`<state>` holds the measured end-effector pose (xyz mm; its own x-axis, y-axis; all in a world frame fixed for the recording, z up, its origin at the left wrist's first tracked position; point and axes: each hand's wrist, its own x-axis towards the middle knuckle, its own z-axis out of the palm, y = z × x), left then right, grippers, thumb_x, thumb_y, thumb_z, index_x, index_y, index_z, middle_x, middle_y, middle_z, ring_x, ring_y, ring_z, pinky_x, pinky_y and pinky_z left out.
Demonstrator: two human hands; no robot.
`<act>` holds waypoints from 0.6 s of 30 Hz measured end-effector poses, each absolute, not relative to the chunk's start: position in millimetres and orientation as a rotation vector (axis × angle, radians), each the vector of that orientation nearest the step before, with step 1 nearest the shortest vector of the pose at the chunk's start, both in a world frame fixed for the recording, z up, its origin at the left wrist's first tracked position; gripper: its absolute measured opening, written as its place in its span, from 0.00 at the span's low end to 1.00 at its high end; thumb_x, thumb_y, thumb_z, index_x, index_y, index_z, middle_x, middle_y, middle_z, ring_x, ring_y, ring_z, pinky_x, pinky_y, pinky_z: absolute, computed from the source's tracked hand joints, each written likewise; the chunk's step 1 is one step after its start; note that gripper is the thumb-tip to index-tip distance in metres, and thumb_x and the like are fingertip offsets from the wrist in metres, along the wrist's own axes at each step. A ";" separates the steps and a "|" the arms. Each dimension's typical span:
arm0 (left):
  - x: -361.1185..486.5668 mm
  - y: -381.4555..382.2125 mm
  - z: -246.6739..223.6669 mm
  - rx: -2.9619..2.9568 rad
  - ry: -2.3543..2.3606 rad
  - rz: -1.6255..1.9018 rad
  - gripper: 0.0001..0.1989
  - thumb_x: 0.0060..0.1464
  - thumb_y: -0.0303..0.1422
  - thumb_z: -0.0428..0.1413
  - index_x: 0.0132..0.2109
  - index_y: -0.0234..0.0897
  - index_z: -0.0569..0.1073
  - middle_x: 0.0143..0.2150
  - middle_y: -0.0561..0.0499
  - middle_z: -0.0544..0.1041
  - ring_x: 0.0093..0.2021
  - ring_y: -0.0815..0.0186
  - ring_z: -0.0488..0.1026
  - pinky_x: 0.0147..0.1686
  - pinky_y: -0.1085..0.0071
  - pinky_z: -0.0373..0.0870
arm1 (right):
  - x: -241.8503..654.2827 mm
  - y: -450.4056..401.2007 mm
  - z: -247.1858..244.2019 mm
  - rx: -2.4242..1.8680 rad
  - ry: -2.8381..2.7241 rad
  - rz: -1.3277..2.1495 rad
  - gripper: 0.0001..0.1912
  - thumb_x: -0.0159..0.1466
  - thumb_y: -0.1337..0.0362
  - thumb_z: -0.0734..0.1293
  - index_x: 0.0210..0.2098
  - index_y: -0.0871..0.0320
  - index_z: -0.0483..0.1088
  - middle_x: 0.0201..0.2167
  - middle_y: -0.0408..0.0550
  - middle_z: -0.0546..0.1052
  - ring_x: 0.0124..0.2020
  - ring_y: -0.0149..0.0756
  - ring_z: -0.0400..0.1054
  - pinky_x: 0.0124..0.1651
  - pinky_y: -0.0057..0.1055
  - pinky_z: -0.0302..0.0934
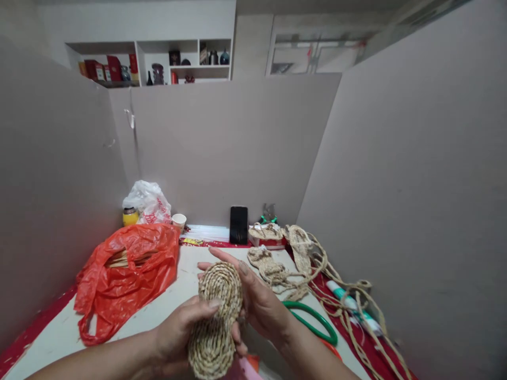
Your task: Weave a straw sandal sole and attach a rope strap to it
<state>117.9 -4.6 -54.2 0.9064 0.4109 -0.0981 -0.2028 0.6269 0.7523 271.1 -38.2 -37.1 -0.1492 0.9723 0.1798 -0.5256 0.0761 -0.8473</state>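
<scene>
A woven straw shoe sole (216,322), coiled in rows and narrowed at the middle, is held upright between both hands. My left hand (180,327) grips its lower half, thumb across the front and fingertips showing at the far edge. Along the upper right side rests my right hand (263,303), its fingers reaching behind the top of the sole. Most of the right fingers are hidden by the straw. Behind the hands lie woven straw sandals (267,266) with loose cords.
A red plastic bag (130,279) with flat tan pieces stands at left, near a paper cup (179,221). A phone (238,225) leans at the back partition. Braided rope (358,316) and a green ring-shaped handle (317,322) lie at right. Grey partitions enclose the table.
</scene>
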 end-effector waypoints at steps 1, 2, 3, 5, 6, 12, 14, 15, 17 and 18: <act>119.0 -7.6 -57.4 0.821 0.251 0.335 0.16 0.52 0.39 0.55 0.38 0.27 0.77 0.31 0.41 0.78 0.30 0.61 0.77 0.32 0.69 0.71 | 269.1 -38.6 -38.5 -0.528 -0.972 1.525 0.34 0.59 0.46 0.66 0.60 0.54 0.59 0.49 0.54 0.75 0.45 0.42 0.72 0.33 0.28 0.66; 119.7 -9.9 -60.3 0.820 0.238 0.306 0.17 0.52 0.39 0.56 0.37 0.27 0.77 0.31 0.40 0.78 0.30 0.61 0.77 0.33 0.69 0.71 | 267.5 -38.4 -40.2 -0.453 -0.962 1.572 0.35 0.59 0.46 0.66 0.60 0.55 0.59 0.48 0.55 0.75 0.46 0.43 0.72 0.37 0.30 0.66; 120.0 -11.4 -62.9 0.819 0.230 0.276 0.17 0.51 0.40 0.56 0.36 0.25 0.77 0.31 0.39 0.78 0.30 0.61 0.77 0.34 0.69 0.71 | 266.2 -37.6 -42.1 -0.394 -0.959 1.602 0.34 0.59 0.46 0.66 0.60 0.57 0.60 0.46 0.56 0.76 0.47 0.44 0.72 0.41 0.33 0.66; 119.5 -11.7 -66.4 0.802 0.220 0.227 0.19 0.51 0.41 0.56 0.35 0.23 0.77 0.32 0.37 0.78 0.32 0.62 0.77 0.36 0.70 0.70 | 265.3 -35.4 -45.6 -0.341 -0.955 1.624 0.30 0.62 0.48 0.65 0.57 0.60 0.63 0.41 0.55 0.78 0.44 0.44 0.73 0.46 0.38 0.65; 118.9 -10.6 -67.3 0.783 0.216 0.212 0.20 0.50 0.41 0.56 0.37 0.23 0.77 0.33 0.37 0.79 0.33 0.62 0.77 0.37 0.70 0.70 | 265.5 -34.4 -46.7 -0.342 -0.948 1.613 0.27 0.63 0.50 0.64 0.55 0.61 0.65 0.39 0.55 0.78 0.42 0.43 0.73 0.46 0.38 0.65; 116.8 4.4 -64.3 0.735 0.138 0.042 0.30 0.50 0.48 0.51 0.45 0.22 0.76 0.42 0.34 0.78 0.42 0.58 0.75 0.46 0.64 0.66 | 268.8 -35.0 -44.0 -0.340 -0.893 1.565 0.22 0.63 0.51 0.64 0.50 0.59 0.69 0.37 0.50 0.78 0.41 0.41 0.73 0.43 0.37 0.67; 117.2 6.8 -63.1 0.746 0.115 0.005 0.29 0.48 0.47 0.53 0.45 0.23 0.76 0.42 0.34 0.79 0.43 0.56 0.75 0.46 0.63 0.66 | 268.1 -37.5 -41.4 -0.341 -0.898 1.562 0.23 0.62 0.50 0.64 0.50 0.58 0.69 0.37 0.50 0.78 0.41 0.41 0.73 0.44 0.38 0.67; 117.4 6.7 -62.7 0.748 0.113 0.012 0.28 0.47 0.46 0.55 0.45 0.23 0.76 0.41 0.35 0.79 0.42 0.56 0.76 0.46 0.62 0.66 | 267.3 -38.9 -40.0 -0.353 -0.910 1.555 0.23 0.62 0.49 0.64 0.50 0.58 0.69 0.37 0.50 0.78 0.41 0.41 0.73 0.44 0.37 0.66; 117.8 4.5 -61.7 0.753 0.140 0.058 0.24 0.46 0.41 0.57 0.45 0.25 0.76 0.39 0.37 0.79 0.39 0.56 0.76 0.44 0.61 0.67 | 265.0 -42.3 -37.4 -0.395 -0.945 1.533 0.23 0.63 0.49 0.64 0.50 0.58 0.69 0.37 0.51 0.78 0.40 0.40 0.73 0.44 0.36 0.66; 117.7 2.6 -60.8 0.757 0.167 0.079 0.23 0.46 0.40 0.58 0.45 0.26 0.76 0.39 0.38 0.79 0.38 0.57 0.77 0.43 0.61 0.68 | 263.8 -44.1 -36.1 -0.419 -0.966 1.518 0.23 0.63 0.49 0.63 0.50 0.58 0.69 0.37 0.51 0.78 0.40 0.40 0.73 0.44 0.36 0.65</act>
